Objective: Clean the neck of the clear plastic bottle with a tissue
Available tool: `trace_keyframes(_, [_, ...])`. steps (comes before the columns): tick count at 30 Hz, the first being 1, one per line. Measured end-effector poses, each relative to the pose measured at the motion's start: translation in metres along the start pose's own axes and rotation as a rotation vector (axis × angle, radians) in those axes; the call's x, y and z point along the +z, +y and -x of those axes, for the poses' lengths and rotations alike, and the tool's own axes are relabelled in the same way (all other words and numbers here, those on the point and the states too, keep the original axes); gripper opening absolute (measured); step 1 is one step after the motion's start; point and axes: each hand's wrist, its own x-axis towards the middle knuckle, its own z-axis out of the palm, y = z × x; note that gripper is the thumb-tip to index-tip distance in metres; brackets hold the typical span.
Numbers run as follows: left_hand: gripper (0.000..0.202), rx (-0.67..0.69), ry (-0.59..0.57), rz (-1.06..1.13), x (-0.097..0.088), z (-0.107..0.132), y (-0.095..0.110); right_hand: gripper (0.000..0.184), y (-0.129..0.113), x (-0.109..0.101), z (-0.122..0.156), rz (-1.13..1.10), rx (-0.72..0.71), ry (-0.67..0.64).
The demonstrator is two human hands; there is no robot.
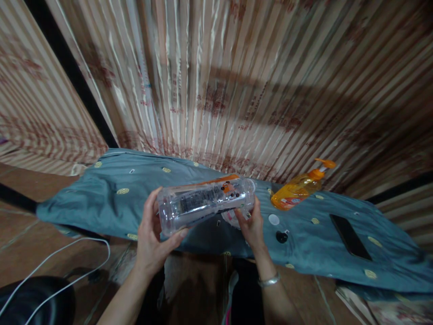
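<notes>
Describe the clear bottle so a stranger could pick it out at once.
Over the near edge of the blue-green cloth, the clear bottle lies sideways between the left hand and right hand. Unlike the orange pump bottle behind it, it is see-through and held.

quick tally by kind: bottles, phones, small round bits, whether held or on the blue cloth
bottles: 2 (clear bottle in left hand and right hand; orange pump bottle)
phones: 1 (black phone)
small round bits: 2 (white disc; black piece)
total: 5
</notes>
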Motion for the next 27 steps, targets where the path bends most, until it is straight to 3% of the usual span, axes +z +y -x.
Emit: trace_keyframes(27, [0.096,-0.052,0.015,0.012,0.0012,-0.0022,0.0054,0.080,-0.0018,-0.0006,0.0010,-0.013,-0.002,-0.003])
